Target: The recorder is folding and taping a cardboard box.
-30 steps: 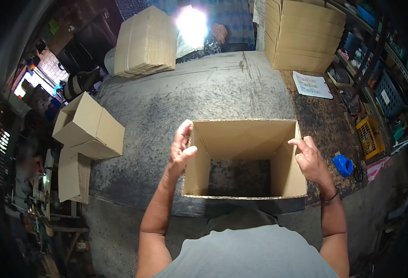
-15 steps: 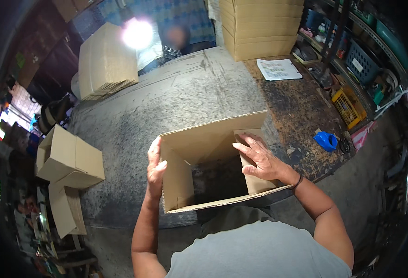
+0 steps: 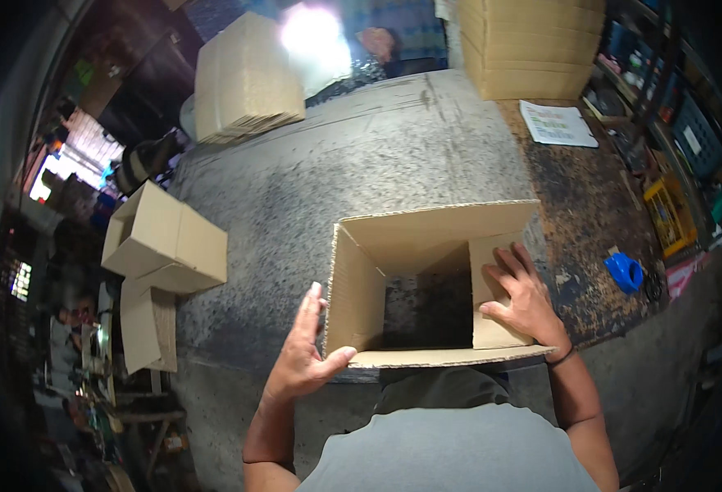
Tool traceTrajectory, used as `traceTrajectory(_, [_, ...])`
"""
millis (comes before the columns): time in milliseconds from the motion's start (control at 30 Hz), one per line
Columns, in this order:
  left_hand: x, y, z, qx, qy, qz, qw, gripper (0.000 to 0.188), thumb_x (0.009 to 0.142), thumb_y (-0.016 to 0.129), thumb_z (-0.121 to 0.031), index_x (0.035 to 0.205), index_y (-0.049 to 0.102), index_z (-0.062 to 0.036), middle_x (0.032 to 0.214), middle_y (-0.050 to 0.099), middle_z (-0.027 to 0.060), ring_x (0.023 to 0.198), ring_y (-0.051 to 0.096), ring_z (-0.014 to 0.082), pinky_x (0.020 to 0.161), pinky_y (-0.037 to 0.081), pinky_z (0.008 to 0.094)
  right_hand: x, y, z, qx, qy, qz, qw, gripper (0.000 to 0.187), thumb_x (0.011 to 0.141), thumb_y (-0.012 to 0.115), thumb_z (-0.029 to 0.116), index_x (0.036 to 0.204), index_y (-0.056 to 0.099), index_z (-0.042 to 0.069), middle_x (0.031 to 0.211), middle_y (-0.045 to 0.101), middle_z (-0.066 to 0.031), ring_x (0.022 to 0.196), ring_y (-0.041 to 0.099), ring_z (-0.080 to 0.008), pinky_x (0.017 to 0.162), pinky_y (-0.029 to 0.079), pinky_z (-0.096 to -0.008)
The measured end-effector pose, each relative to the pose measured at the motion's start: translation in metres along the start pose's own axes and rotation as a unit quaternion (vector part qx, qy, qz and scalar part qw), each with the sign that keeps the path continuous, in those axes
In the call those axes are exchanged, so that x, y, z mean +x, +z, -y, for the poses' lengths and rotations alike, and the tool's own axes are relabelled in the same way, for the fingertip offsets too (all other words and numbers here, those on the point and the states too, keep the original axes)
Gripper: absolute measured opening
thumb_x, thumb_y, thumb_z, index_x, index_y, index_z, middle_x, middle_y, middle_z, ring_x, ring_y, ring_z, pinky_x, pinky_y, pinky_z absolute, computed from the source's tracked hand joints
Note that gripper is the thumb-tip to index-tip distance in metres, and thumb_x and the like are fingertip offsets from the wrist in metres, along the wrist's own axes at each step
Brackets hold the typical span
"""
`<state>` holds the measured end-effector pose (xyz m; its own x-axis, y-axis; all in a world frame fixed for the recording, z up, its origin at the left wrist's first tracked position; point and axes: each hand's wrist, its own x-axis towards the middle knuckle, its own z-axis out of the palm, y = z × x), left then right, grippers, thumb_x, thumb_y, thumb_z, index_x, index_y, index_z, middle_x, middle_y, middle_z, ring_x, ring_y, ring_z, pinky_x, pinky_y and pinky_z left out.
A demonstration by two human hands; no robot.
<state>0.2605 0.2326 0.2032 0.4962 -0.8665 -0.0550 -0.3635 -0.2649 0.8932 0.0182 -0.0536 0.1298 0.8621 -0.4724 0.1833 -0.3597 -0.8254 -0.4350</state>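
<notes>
An open brown cardboard box [image 3: 426, 234] stands on the grey worktable [image 3: 336, 172] in front of me, with the tabletop showing through its open bottom. My left hand [image 3: 305, 351] rests flat against the outside of the box's left wall, thumb at the near corner. My right hand [image 3: 523, 297] lies inside the box on the right inner flap [image 3: 485, 332], pressing it down and inward, fingers spread.
Folded boxes [image 3: 164, 242] sit at the table's left edge. Stacks of flat cardboard stand at the back left [image 3: 246, 82] and back right [image 3: 529, 45]. A paper sheet [image 3: 558, 123] and a blue tape dispenser [image 3: 625, 272] lie on the right. Another person [image 3: 381, 41] is at the far side.
My right hand has moved from the box's outer right edge into the box and pushed the right flap inward. My left hand has stayed on the left wall. The view shifted.
</notes>
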Motion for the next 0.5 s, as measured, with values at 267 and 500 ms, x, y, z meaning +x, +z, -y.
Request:
traceTrajectory(267, [0.004,-0.006,-0.003,0.147,0.004,0.140,0.979,0.092,0.085,0.053,-0.023,0.151,-0.006,0.0059,0.158,0.002,0.0292,0.149,0.006,0.0361,0.119,0.013,0.0361,0.003,0.003,0.004,0.011,0.013,0.007,1.000,0.062,0.065,0.082,0.032,0.118,0.065,0.006,0.141,0.046,-0.0162,0.139,0.030,-0.0409,0.109,0.036,-0.0490])
traceTrajectory(500, [0.034,-0.002,-0.011,0.231,-0.004,0.327,0.916,0.091,0.095,0.045,-0.055,0.154,-0.004,-0.0053,0.160,-0.005,0.0229,0.149,-0.002,0.0356,0.120,0.011,0.0449,0.003,0.005,0.000,0.015,0.010,0.013,1.000,0.061,0.066,0.081,0.031,0.119,0.064,0.005,0.141,0.045,-0.0168,0.139,0.029,-0.0407,0.110,0.035,-0.0488])
